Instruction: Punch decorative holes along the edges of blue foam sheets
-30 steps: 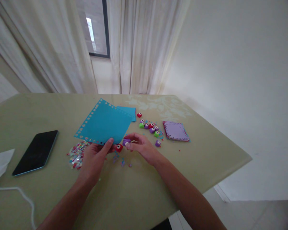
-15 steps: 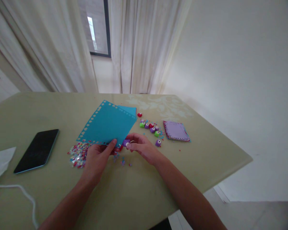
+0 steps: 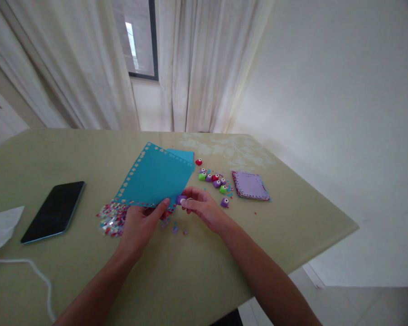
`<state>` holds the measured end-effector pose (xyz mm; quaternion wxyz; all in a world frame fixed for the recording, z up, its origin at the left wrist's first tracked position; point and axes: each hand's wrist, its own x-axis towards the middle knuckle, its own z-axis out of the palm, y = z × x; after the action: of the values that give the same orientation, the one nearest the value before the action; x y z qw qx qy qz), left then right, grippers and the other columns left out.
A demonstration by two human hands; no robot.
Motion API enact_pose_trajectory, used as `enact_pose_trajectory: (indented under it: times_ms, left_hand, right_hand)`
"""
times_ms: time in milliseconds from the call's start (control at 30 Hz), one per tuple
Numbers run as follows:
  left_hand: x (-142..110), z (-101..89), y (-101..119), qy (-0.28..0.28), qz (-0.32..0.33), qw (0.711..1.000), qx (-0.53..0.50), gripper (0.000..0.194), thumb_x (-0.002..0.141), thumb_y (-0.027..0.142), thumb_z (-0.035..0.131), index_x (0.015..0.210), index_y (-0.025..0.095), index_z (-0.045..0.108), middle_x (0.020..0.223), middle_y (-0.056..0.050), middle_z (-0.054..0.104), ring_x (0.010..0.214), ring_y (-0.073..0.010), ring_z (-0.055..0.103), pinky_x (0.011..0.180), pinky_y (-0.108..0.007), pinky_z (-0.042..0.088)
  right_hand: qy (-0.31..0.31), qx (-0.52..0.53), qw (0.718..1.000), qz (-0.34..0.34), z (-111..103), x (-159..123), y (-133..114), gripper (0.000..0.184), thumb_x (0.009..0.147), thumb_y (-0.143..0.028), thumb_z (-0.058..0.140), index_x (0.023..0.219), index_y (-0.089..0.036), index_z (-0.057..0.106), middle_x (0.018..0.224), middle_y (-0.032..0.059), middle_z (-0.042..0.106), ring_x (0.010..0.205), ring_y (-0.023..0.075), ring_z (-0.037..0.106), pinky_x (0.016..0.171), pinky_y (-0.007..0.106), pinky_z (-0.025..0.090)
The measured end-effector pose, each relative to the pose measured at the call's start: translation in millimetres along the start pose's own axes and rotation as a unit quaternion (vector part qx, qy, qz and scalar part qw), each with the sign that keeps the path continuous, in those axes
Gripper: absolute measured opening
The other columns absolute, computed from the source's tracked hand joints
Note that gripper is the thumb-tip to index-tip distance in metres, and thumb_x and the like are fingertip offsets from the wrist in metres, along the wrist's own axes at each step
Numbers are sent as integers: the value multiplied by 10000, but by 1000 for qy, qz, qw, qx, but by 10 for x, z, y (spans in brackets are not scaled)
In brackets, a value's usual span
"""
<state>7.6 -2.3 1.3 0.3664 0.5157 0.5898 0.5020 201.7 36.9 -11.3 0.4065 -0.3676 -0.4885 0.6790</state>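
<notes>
A square sheet of blue paper (image 3: 154, 176), with rows of small punched shapes along its edges, is pinched at the near edge by my left hand (image 3: 141, 226). Thumb on top, fingers underneath. My right hand (image 3: 204, 206) closes its thumb and fingers around a small purple craft punch (image 3: 181, 199) at the sheet's near right edge; whether the paper sits inside the punch I cannot tell. Something red shows beneath that corner, mostly hidden. Several red, green and purple punches (image 3: 216, 184) stand to the right. Paper confetti (image 3: 111, 219) lies heaped beside my left hand.
More blue paper (image 3: 187, 156) lies behind the held sheet. A stack of lilac punched squares (image 3: 250, 185) sits on the right. On the left are a black tablet (image 3: 52, 213), white paper (image 3: 2, 230) and a white cable (image 3: 41, 276). The table edge (image 3: 313, 256) slants at right.
The blue sheet has shifted right and turned slightly, my left hand moving with it. The red punch near my left fingers has become mostly hidden. My right hand keeps the purple punch.
</notes>
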Motion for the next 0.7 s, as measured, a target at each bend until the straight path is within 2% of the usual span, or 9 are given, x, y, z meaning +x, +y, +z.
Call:
enact_pose_trajectory:
  times_ms: [67,267,700]
  left_hand:
    - [-2,13,-25,-13,-5,1000,0,337,757,511,758,607,212,718,625,-32,740,595,-218,675,598,-318,545]
    - [-13,61,-165,-37,-25,998,-42,348,777,517,809,868,182,788,771,-53,807,670,-245,746,667,-352,606]
    - [-44,76,-114,-35,-51,998,-20,360,757,553,792,847,205,806,744,-54,816,684,-281,784,671,-381,637]
  right_hand:
    - [-5,9,1000,1,13,-4,-13,331,711,-393,896,963,-225,762,896,-1,704,800,154,608,685,268,428]
    - [0,14,1000,25,41,16,14,419,685,-513,934,886,-198,744,815,-7,648,727,136,555,674,274,408]
    - [-5,-43,999,1,80,10,40,504,698,-660,883,726,-222,634,675,-32,528,649,140,440,632,301,323]
